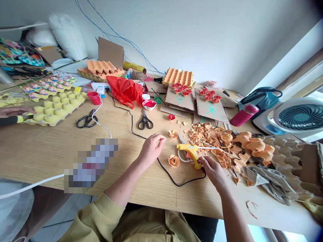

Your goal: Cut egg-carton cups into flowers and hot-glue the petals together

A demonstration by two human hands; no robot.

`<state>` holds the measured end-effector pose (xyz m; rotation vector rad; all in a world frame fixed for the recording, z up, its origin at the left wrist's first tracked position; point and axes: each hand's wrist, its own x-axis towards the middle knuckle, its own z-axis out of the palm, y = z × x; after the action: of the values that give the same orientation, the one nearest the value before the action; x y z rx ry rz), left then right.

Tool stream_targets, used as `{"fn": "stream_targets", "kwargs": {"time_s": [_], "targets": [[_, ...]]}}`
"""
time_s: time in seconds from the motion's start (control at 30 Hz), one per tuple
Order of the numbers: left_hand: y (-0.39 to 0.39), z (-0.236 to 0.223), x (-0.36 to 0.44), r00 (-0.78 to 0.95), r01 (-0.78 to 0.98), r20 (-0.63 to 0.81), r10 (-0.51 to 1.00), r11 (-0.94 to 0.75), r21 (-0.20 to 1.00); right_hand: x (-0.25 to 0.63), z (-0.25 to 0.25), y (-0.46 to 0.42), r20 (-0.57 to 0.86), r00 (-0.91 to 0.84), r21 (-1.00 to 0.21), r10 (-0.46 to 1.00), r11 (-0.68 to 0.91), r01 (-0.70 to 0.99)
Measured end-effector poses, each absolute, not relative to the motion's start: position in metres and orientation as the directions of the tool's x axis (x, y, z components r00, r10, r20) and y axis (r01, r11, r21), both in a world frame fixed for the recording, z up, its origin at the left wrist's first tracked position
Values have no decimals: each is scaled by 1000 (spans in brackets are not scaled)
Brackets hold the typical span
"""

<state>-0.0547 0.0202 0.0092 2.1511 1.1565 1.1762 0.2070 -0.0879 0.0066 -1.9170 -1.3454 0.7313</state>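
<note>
My left hand [152, 148] hovers over the middle of the table, its fingertips pinched together; whatever lies between them is too small to make out. My right hand [211, 170] has its fingers closed at the handle of a yellow glue gun [188, 148]. The gun's nozzle points left, a white glue stick juts from its back, and it overlaps white-handled scissors [182, 156]. Two orange egg-carton flowers stand near the gun: an open one [173, 134] and a fuller rose [174, 161]. Farther back lies a red-painted rose [171, 116].
Orange carton scraps [209, 141] pile up on the right beside a grey cloth [275, 185]. Red flowers [181, 89] stand on cardboard at the back. Black scissors [145, 121], a red paint bowl [149, 104] and a pixelated object [93, 164] lie leftward. Another person's hand [17, 111] touches a yellow egg tray [58, 107].
</note>
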Motion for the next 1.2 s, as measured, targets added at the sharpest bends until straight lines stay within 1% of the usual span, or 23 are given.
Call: {"fn": "stream_targets", "kwargs": {"time_s": [0.2,0.4,0.53,0.57,0.7,0.8,0.87,0.93,1.2], "targets": [[25,8,-57,272,452,462,844,-536,713,206,8,-86,-237,227,-777,945,-324,540],[24,8,-57,277,443,466,840,-542,714,208,15,-83,-316,159,-781,935,-351,516],[20,8,-55,302,436,459,835,-550,713,216,11,-82,-371,121,-785,921,-381,489],[19,8,-55,310,432,458,833,-553,712,220,8,-82,-392,104,-792,914,-393,466],[18,9,-55,301,433,452,840,-543,720,233,-3,-83,-509,-1,-837,861,-494,236],[17,12,-55,280,419,471,837,-547,725,237,-6,-86,-546,-40,-834,837,-538,122],[16,13,-55,272,408,476,836,-548,730,237,-5,-88,-552,-45,-833,833,-547,83],[16,13,-55,272,397,475,837,-547,737,236,-5,-89,-549,-43,-834,835,-544,90],[16,12,-57,242,388,445,862,-506,770,222,7,-89,-496,10,-841,868,-484,241]]}}
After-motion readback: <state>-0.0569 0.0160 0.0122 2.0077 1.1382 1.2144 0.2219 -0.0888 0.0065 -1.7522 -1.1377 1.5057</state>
